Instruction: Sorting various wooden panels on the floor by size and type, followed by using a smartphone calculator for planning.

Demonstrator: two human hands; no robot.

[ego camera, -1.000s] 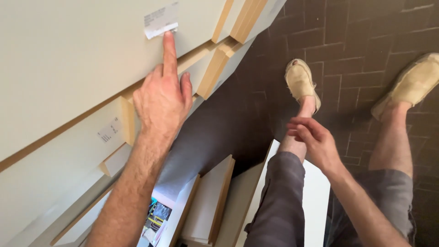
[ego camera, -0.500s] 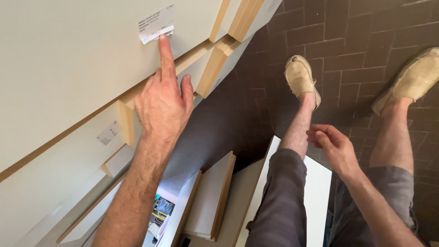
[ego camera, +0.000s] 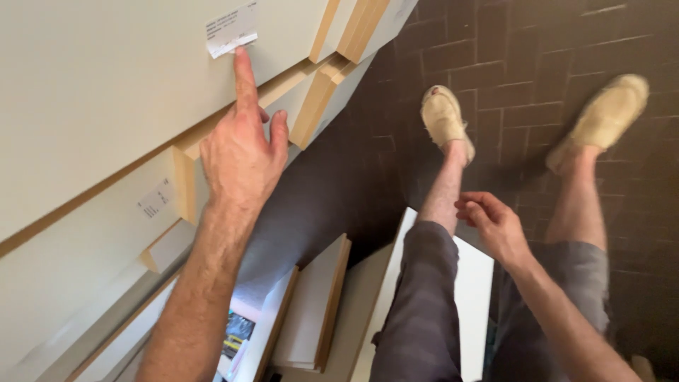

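My left hand (ego camera: 244,152) reaches up to a stack of white boards with pale wood edges (ego camera: 106,92). Its forefinger is stretched out and its tip touches the lower edge of a small white paper label (ego camera: 232,30) stuck on the top board; the other fingers are curled. My right hand (ego camera: 491,223) hangs loose and empty over my right knee, fingers half bent and apart. Below it are my grey shorts (ego camera: 424,304), bare legs and two beige slip-on shoes (ego camera: 444,117) on the floor.
A second small label (ego camera: 154,200) sits on a lower board. More white panels (ego camera: 311,311) lie flat near my knees, with a printed sheet (ego camera: 237,332) beside them. A long white board (ego camera: 470,283) runs between my legs. The floor is dark brick (ego camera: 537,42).
My right hand has dropped from near my left shin toward my right knee. My left forefinger stays on the label, which has peeled a little at its edge. The view has shifted slightly.
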